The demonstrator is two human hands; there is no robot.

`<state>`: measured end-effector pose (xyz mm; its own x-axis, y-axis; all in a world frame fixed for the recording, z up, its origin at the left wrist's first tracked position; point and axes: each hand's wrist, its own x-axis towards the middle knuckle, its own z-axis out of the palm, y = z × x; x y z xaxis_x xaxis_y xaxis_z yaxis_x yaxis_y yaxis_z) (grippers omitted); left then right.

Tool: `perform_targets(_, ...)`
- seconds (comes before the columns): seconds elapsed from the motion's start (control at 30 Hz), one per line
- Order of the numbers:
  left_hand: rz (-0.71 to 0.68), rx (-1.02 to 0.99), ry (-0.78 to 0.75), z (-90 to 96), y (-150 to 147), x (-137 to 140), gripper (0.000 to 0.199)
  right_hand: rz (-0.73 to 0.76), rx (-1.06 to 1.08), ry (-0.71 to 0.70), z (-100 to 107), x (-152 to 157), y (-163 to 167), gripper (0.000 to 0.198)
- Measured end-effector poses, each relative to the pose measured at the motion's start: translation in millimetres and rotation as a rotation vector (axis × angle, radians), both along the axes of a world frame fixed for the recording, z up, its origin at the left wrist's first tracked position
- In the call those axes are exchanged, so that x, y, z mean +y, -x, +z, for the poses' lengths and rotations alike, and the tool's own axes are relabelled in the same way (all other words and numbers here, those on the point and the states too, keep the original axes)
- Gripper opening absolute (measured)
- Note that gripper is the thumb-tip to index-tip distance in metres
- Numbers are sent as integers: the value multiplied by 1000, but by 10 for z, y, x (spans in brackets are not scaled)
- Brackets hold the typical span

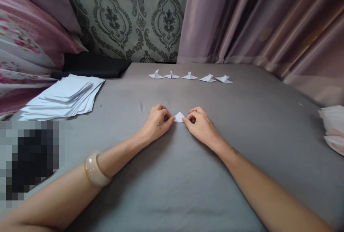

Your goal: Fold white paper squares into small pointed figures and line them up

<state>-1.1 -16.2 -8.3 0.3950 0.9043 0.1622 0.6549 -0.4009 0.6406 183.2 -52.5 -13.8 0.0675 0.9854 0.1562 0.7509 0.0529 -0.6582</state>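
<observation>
1. White paper triangle point(179, 118): a small folded piece, apex pointing away from the wearer, lying between the two hands at the middle of the grey surface.
2. Left hand point(159, 123): thumb and curled fingers pinch the triangle's left corner; the fingertips behind the paper are hidden. Small dark dots form a cluster on the back of the hand.
3. Right hand point(201, 126): thumb and bent forefinger pinch the right corner in the same manner. Fainter dots mark the back.
4. Bangle point(96, 171): a broad, glossy, cream-coloured ring around the left forearm.
5. Folded paper figures point(190, 76): five, white and crisp-edged, each with flat pointed sides and a raised central peak, set in a row beyond the hands.
6. Paper stack point(66, 94): loose white sheets, unevenly fanned, at left; a matt black item point(98, 66) lies behind.
7. Grey surface point(172, 192): smooth, faintly creased.
8. Surroundings: wallpaper point(141, 17) with dark damask medallions; pleated mauve curtain point(231, 13) at right; pink-and-white floral fabric point(24, 42) at left.
</observation>
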Motion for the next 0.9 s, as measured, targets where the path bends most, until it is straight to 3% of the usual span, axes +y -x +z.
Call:
perform_targets(0.3,-75,38,-106,-50,49,27,11,19,-2,55,16,24,-63,23)
perform_targets(0.57,-448,216,-247,30,94,-21,35,73,21,92,69,44,-178,13)
perform_targets(0.73,-485,394,-303,133,125,-81,38,101,34,137,123,55,-205,12)
perform_targets(0.9,-510,531,-337,165,109,-115,38,-36,-28,103,94,38,-74,24)
